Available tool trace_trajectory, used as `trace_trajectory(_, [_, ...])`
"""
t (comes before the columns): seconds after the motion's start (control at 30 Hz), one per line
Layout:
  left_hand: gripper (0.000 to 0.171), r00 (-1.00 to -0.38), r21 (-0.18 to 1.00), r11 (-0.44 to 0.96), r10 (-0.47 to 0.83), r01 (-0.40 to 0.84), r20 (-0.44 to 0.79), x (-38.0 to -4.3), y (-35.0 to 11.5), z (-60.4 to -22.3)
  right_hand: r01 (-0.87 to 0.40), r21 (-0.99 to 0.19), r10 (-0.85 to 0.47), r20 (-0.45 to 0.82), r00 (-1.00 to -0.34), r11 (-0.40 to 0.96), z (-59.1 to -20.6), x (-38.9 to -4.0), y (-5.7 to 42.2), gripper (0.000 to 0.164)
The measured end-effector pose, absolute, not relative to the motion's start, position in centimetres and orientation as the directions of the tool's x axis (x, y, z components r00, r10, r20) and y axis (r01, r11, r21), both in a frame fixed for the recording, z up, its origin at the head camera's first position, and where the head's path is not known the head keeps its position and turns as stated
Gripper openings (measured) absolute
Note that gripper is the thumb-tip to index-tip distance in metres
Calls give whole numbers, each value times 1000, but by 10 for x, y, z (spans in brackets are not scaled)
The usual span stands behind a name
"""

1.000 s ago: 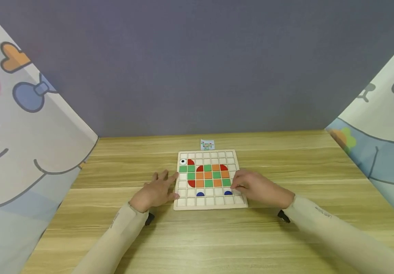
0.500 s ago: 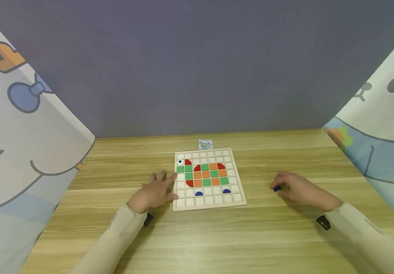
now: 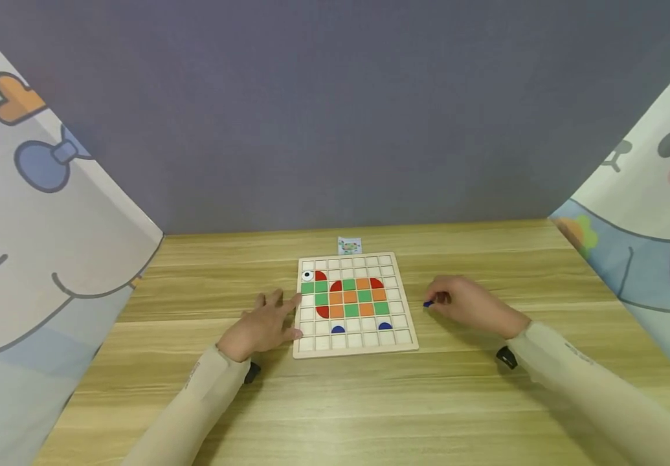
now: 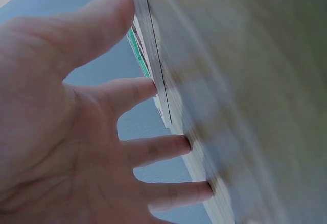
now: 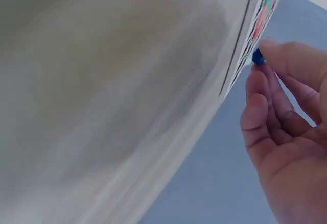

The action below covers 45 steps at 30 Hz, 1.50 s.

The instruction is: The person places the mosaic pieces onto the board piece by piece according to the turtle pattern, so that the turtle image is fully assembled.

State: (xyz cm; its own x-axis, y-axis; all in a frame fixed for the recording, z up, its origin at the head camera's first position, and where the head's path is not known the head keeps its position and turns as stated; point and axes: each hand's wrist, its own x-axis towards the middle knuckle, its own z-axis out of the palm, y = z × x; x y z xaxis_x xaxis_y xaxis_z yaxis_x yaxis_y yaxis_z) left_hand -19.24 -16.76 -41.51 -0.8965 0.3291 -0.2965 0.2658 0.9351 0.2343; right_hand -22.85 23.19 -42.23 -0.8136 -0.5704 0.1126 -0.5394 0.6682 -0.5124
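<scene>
A wooden grid board [image 3: 311, 353] lies on the table, with green, orange and red pieces set in its squares. Two blue half-round pieces sit in a lower row, one on the left [image 3: 338, 329] and one on the right [image 3: 385, 326]. At the board's upper left is a white disc with a black dot [image 3: 307, 276]. My left hand [image 3: 260, 329] touches the board's left edge with spread fingers. To the right of the board, my right hand [image 3: 474, 304] pinches a small blue piece [image 5: 258, 57] between thumb and fingertips; its full shape is hidden.
Behind the board lies a small picture card [image 3: 349, 246]. A grey wall [image 3: 346, 129] closes off the back of the wooden table [image 3: 335, 408]. Printed cloths with cartoon figures hang at the left [image 3: 96, 259] and right [image 3: 661, 272].
My right hand left the board, reached out over the table to the right, and is now coming back leftward with a blue piece. My left hand stays at the board's edge.
</scene>
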Motion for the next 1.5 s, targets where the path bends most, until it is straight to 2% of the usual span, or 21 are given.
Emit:
trace_trajectory(0.17, [75, -895, 234, 935, 331, 267, -298, -193, -166, -415, -538, -548, -568, 133, -812, 641, -423, -248, 196, 12])
trace_trajectory(0.33, [76, -895, 238, 933, 335, 270, -294, -194, -162, -416, -508, -530, -547, 96, -831, 679, -427, -260, 174, 13])
trace_trajectory(0.53, [77, -891, 234, 932, 340, 277, -301, -196, -158, -416, -418, -507, -479, 12, -878, 754, -424, -260, 168, 14])
trace_trajectory(0.77, [76, -891, 242, 933, 333, 265, -308, -196, -157, -415, -366, -457, -415, -7, -910, 810, -428, -258, 169, 15])
trace_trajectory(0.93, [76, -892, 240, 935, 329, 262, -310, -196, -159, -415, -393, -484, -450, -2, -893, 782, -430, -257, 169, 11])
trace_trajectory(1.13, [75, -894, 247, 934, 327, 258, -305, -195, -163, -416, -455, -495, -514, 20, -857, 740, -432, -258, 170, 18])
trace_trajectory(1.5, [74, -897, 269, 934, 316, 236, -310, -193, -167, -416, -489, -505, -563, 6, -826, 712, -434, -261, 169, 21])
